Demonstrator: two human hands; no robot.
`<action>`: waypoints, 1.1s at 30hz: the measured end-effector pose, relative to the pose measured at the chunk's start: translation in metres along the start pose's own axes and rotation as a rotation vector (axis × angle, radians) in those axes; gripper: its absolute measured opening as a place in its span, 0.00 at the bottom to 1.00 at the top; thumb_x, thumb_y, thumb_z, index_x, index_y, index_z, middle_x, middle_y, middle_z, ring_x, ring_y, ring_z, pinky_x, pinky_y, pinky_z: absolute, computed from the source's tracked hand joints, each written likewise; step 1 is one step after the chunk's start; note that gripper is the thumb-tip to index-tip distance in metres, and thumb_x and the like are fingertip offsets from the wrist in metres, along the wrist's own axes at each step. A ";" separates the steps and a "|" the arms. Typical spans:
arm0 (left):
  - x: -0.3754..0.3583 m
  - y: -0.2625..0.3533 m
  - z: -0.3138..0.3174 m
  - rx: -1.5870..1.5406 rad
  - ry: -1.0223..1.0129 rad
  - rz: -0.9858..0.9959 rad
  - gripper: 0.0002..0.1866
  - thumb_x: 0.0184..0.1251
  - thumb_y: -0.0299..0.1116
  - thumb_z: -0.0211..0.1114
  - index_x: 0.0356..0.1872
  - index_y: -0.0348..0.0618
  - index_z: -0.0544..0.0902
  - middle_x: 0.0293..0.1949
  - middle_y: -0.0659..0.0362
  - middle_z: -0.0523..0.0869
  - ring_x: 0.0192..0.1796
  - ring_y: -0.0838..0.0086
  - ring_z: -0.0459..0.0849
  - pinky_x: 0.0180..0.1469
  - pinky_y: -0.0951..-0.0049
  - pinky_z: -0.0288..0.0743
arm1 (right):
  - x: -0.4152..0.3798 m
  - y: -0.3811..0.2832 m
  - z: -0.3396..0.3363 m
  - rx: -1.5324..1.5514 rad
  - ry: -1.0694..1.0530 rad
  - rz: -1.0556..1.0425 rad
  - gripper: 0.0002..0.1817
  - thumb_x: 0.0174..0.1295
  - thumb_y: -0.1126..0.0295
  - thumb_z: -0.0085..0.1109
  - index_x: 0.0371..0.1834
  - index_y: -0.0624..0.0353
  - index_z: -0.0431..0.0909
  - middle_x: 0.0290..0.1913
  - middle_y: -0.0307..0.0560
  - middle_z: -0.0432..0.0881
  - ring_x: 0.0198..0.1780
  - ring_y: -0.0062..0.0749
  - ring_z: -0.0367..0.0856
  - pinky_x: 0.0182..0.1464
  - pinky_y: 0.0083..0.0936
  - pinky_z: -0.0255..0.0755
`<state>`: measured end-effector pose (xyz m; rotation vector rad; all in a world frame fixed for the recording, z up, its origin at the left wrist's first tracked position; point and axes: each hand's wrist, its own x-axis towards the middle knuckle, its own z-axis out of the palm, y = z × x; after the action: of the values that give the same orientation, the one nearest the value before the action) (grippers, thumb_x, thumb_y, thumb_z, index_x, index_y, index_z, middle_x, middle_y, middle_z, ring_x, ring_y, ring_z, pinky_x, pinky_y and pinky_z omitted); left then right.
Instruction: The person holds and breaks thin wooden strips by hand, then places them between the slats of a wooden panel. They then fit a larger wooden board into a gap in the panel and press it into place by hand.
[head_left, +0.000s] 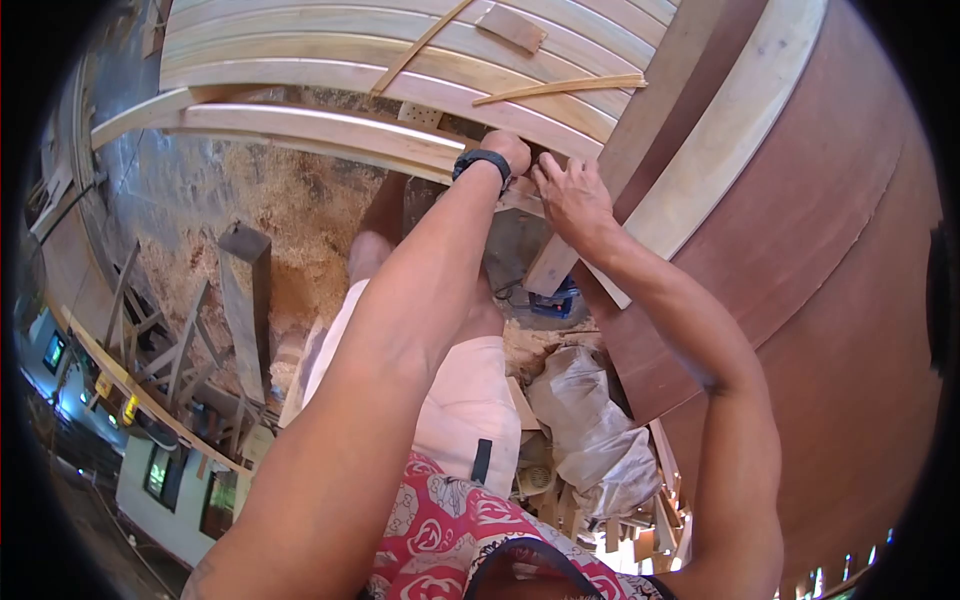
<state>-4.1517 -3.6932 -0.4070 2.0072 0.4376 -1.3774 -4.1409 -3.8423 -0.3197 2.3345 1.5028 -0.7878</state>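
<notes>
The big curved plywood panel [820, 250] rises beside my right hand [572, 195]. Both hands meet on a pale wooden batten [700, 150], stiff and light, best gripped by its edges. Left hand [505, 152] is closed; right fingers curl onto it.

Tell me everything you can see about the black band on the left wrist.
The black wristband wraps snugly around the left wrist, just below the left hand. It looks like matte rubber or plastic, with a wider flat section on top, perhaps a watch; no face shows. It sits close to the pale curved wooden planks.
</notes>
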 end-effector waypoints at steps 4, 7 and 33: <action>0.004 0.000 0.014 -0.384 0.132 -0.170 0.19 0.65 0.40 0.60 0.52 0.45 0.86 0.58 0.42 0.82 0.63 0.54 0.81 0.64 0.60 0.74 | 0.000 0.004 -0.002 0.038 0.000 -0.011 0.23 0.62 0.62 0.55 0.62 0.52 0.76 0.56 0.41 0.75 0.48 0.40 0.79 0.50 0.41 0.67; 0.006 -0.002 -0.001 -0.265 -0.099 -0.077 0.17 0.62 0.38 0.62 0.49 0.46 0.88 0.54 0.43 0.85 0.59 0.56 0.83 0.62 0.62 0.76 | -0.003 0.009 0.001 0.072 0.031 -0.039 0.23 0.63 0.63 0.54 0.62 0.51 0.75 0.56 0.41 0.74 0.47 0.40 0.79 0.49 0.41 0.68; 0.002 0.001 -0.003 0.057 -0.070 0.250 0.15 0.65 0.37 0.60 0.44 0.42 0.90 0.45 0.45 0.89 0.47 0.58 0.89 0.49 0.60 0.82 | 0.004 0.013 -0.005 0.007 0.005 -0.116 0.19 0.66 0.65 0.48 0.60 0.50 0.75 0.57 0.44 0.74 0.45 0.41 0.79 0.47 0.42 0.68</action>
<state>-4.1480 -3.6921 -0.4072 1.9757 0.1121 -1.3102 -4.1266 -3.8422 -0.3188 2.2721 1.6524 -0.8168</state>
